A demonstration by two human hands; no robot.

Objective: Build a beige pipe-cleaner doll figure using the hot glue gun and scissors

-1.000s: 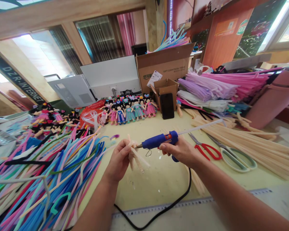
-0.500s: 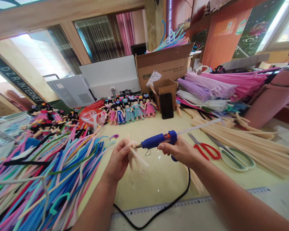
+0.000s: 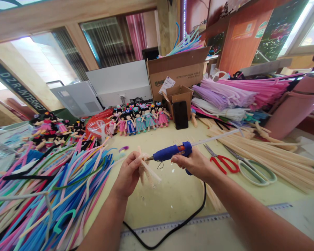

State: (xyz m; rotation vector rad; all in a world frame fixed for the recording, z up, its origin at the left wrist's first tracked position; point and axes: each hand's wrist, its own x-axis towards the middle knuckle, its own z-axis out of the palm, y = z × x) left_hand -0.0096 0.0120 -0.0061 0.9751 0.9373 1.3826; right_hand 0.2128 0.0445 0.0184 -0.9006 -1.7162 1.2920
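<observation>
My left hand (image 3: pixel 128 174) is closed around a small beige pipe-cleaner figure (image 3: pixel 149 171), held above the yellow table (image 3: pixel 172 195). My right hand (image 3: pixel 196 164) grips a blue hot glue gun (image 3: pixel 172 152), a white glue stick jutting from its back. The gun's metal tip touches the top of the figure. Its black cord (image 3: pixel 188 219) loops down toward me across the table.
Colourful pipe cleaners (image 3: pixel 42 188) pile up at the left, beige ones (image 3: pixel 272 157) at the right. Red scissors (image 3: pixel 222 162) and green scissors (image 3: pixel 253 170) lie right of my hand. Finished dolls (image 3: pixel 141 120), a phone (image 3: pixel 181 115), cardboard boxes (image 3: pixel 178 71) and pink bundles (image 3: pixel 246 92) stand behind. A ruler (image 3: pixel 178 226) lies nearest me.
The glue gun has shifted slightly left, its tip now against the top of the figure. My left hand has barely moved.
</observation>
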